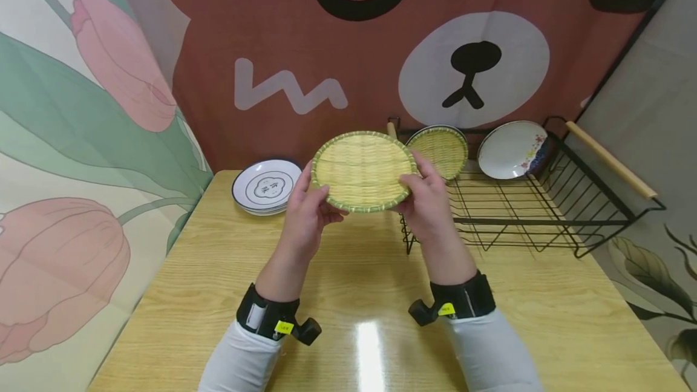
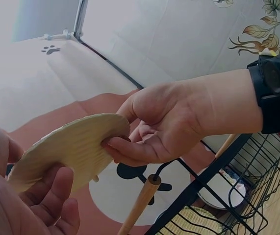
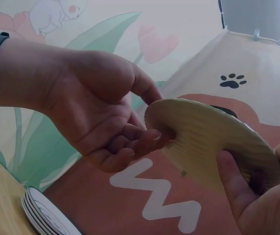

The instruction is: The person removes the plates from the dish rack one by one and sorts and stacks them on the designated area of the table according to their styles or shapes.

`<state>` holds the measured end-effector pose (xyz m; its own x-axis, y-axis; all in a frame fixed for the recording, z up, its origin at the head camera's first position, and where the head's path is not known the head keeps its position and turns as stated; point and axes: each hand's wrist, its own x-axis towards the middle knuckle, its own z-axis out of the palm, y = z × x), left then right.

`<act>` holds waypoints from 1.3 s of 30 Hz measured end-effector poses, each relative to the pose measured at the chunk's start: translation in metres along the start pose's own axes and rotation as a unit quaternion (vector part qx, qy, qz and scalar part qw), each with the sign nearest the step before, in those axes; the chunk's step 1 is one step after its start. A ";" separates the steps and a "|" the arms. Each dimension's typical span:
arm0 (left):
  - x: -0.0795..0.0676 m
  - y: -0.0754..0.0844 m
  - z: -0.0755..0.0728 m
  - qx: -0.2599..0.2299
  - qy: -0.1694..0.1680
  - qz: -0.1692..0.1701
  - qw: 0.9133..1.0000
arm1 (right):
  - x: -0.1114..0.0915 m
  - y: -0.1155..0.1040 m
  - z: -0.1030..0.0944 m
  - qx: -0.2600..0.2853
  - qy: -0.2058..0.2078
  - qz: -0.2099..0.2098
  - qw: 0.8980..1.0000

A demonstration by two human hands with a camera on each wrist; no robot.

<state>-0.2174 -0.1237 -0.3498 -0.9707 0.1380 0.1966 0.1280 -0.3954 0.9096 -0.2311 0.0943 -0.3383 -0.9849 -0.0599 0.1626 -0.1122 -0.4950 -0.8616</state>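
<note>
A round woven bamboo tray (image 1: 363, 168) with a green-edged rim is held up above the table, its flat inside facing the head camera. My left hand (image 1: 306, 203) grips its left edge, thumb on the front and fingers behind. On the opposite edge my right hand (image 1: 430, 198) pinches the rim the same way. From beneath, the left wrist view shows the tray's ribbed underside (image 2: 76, 147) with fingers pressed against it. In the right wrist view the left hand (image 3: 100, 107) supports the far side of the tray.
A black wire rack (image 1: 523, 221) with wooden handles stands at the right. Another woven tray (image 1: 443, 151) leans in it, with a white plate behind; a flowered white bowl (image 1: 509, 150) leans beside them. Several stacked blue-rimmed plates (image 1: 256, 183) lie on the wooden table (image 1: 218, 295) at left.
</note>
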 end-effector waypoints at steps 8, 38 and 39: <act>0.000 0.004 -0.005 0.010 0.003 0.010 1.000 | -0.001 0.007 0.006 -0.012 -0.059 -0.001 0.998; 0.041 -0.037 -0.064 0.044 -0.003 -0.033 0.998 | 0.041 0.077 0.017 -0.064 -0.002 0.116 0.991; 0.043 -0.040 -0.067 0.046 -0.008 -0.036 0.998 | 0.043 0.081 0.017 -0.064 0.008 0.115 0.991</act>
<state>-0.2773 -0.1626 -0.4023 -0.9748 0.1783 0.1339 0.0759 -0.2992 0.9512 -0.2808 0.0368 -0.3932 -0.9883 -0.1438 -0.0513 0.0999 -0.3554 -0.9293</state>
